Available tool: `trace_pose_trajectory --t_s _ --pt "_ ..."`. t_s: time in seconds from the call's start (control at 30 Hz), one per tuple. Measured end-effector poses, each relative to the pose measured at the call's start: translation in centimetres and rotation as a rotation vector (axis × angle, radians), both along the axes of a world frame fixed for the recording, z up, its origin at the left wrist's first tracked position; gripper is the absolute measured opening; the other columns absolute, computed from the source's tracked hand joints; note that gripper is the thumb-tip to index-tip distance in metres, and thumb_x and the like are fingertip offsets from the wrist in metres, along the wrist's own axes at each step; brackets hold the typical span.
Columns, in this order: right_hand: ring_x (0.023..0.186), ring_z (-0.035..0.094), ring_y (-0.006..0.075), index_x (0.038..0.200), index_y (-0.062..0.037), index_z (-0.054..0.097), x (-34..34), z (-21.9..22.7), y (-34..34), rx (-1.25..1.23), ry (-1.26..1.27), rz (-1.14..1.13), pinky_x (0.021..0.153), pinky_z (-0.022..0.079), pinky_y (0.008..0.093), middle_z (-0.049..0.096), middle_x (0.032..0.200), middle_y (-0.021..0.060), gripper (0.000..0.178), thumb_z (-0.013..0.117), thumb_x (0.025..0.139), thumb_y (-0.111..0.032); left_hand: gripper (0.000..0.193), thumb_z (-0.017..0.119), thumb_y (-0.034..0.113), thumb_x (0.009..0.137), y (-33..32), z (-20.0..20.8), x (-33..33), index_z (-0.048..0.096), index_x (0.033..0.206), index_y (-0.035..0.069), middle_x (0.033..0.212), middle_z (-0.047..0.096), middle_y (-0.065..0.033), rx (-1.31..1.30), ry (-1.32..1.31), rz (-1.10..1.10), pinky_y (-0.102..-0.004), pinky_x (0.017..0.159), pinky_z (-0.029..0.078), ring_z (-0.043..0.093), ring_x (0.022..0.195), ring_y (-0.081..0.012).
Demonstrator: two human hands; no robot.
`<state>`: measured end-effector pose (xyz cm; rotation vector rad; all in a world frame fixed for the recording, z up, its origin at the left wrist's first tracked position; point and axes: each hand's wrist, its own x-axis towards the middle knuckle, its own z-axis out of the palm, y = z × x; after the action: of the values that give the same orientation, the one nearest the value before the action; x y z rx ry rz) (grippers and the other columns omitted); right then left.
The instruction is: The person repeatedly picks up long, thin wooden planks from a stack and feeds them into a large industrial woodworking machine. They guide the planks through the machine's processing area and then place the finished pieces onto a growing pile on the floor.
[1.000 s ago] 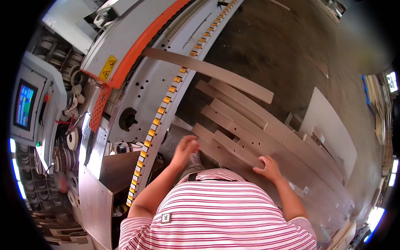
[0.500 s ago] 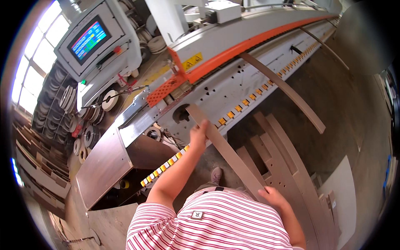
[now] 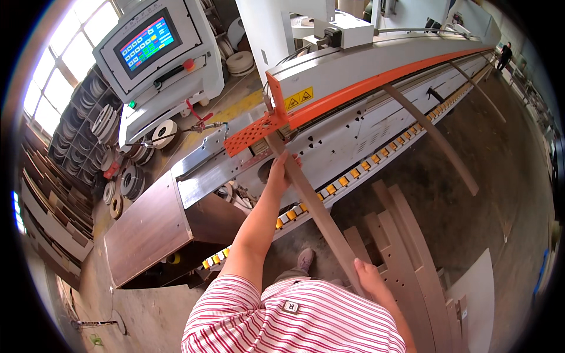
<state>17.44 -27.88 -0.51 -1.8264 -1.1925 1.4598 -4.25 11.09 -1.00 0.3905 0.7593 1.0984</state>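
A long, narrow brown board strip (image 3: 321,216) slants from my waist up to the machine. My left hand (image 3: 282,169) is closed around it close to its far end, with fingertips showing past the right edge. That far end meets the infeed side of the edge-banding machine (image 3: 347,138), just under the perforated orange guard (image 3: 253,134). My right hand (image 3: 369,276) grips the strip near its close end, thumb on top. Two more brown strips, one a curved strip (image 3: 435,138), stick out of the machine further along.
A control panel (image 3: 147,44) with a lit screen stands at the left. Yellow rollers (image 3: 355,173) line the machine's front rail. Brown boards (image 3: 406,259) are stacked at my right, beside a white panel (image 3: 477,300). A brown cabinet (image 3: 150,229) sits left; another person (image 3: 504,56) stands far right.
The strip has moved forward, its far end now at the orange guard, and turned more onto its edge. Both hands moved along with it. My view has shifted somewhat.
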Motion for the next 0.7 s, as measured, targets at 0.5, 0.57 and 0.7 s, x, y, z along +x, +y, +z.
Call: trace_pose_trajectory --t_s 0.5,0.57,0.7 --pt "0.075 0.065 0.0468 0.096 -0.0007 0.053 -0.4 1.9 1.1 0.1 -0.336 0.06 0.065 0.051 0.0554 0.066 0.081 0.0273 0.045 0.045 0.102 -0.044 0.034 0.059 0.028 0.098 0.4 -0.1 0.7 0.04 0.115 0.006 0.098 0.061 -0.0144 0.041 0.306 0.102 -0.044 0.07 0.058 0.067 0.083 -0.0271" --pt "0.074 0.061 0.052 0.092 -0.0017 0.052 -2.0 3.4 1.9 0.132 -0.508 0.102 0.063 0.048 0.0596 0.065 0.079 0.0292 0.045 0.042 0.102 -0.045 0.029 0.051 0.031 0.102 0.9 -0.4 0.0 0.04 0.115 0.007 0.095 0.061 -0.0152 0.015 0.218 0.063 -0.047 0.069 0.06 0.067 0.08 -0.0286" --pt "0.074 0.063 0.0502 0.091 -0.0008 0.051 -1.7 4.3 3.0 0.131 -0.542 0.098 0.064 0.048 0.0595 0.064 0.076 0.0291 0.048 0.038 0.103 -0.045 0.038 0.037 0.041 0.106 1.1 0.4 0.9 0.042 0.113 0.004 0.09 0.061 -0.0127 -0.033 0.318 0.065 -0.0435 0.069 0.059 0.063 0.074 -0.0253"
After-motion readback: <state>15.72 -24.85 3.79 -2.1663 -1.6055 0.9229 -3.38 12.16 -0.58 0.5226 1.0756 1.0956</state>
